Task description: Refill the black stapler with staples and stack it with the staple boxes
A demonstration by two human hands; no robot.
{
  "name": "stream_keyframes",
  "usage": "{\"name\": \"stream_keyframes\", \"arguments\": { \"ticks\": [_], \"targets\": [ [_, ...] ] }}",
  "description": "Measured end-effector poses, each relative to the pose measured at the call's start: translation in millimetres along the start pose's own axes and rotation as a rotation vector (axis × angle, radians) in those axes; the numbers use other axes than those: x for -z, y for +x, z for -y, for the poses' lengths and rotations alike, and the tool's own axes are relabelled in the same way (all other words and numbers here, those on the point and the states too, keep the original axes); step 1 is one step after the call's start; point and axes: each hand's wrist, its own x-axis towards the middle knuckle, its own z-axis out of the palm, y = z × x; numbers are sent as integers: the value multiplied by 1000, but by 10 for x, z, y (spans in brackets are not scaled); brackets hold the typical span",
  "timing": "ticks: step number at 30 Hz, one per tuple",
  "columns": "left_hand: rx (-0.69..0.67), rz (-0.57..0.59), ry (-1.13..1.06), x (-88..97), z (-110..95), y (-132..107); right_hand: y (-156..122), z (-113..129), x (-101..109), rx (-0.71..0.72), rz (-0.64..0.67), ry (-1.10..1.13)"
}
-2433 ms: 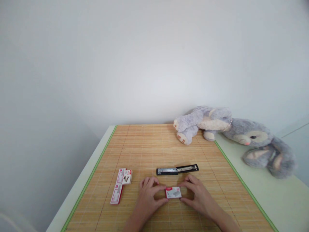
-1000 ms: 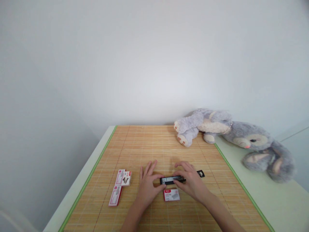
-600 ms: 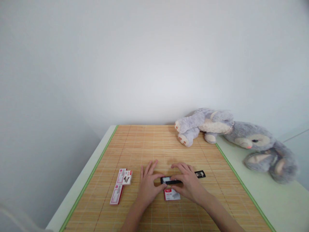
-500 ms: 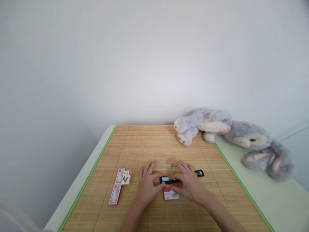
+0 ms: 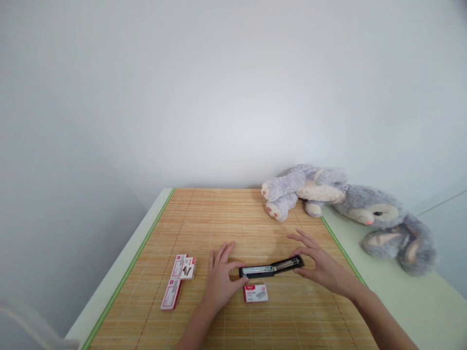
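A black stapler lies folded open flat on the bamboo mat, its metal staple channel facing up. My left hand rests flat on the mat, fingers stretched out, with the thumb tip against the stapler's left end. My right hand is at the stapler's right end with fingers spread and arched, thumb low beside the tip. A small red and white staple box lies just in front of the stapler, between my wrists.
Further staple boxes lie to the left: a pair side by side and a long one. A grey plush rabbit sprawls at the back right, half on the mat. The table's pale edge runs along the left.
My right hand has slid from the stapler's middle out to its right end and spread its fingers, so the whole stapler shows. The left hand has stayed at the left end.
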Motion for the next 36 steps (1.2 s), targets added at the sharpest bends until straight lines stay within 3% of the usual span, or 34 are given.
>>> {"name": "stream_keyframes", "arguments": {
  "ticks": [7, 18, 23, 29, 33, 36],
  "targets": [
    [12, 0, -5, 5, -18, -12, 223, 393, -220, 66, -72, 232],
    [26, 12, -20, 21, -46, -6, 585, 738, -556, 212, -3, 232],
    [32, 9, -23, 20, -49, -13, 677, 817, -729, 239, 72, 163],
    [25, 1, -27, 26, -44, -4, 693, 848, -749, 202, 111, 37],
    [10, -27, -47, 19, -26, -16, 625, 742, -758, 189, 82, -35],
    [26, -101, -86, 22, -68, -100, 524, 622, -804, 136, -26, -68]
  ]
}}
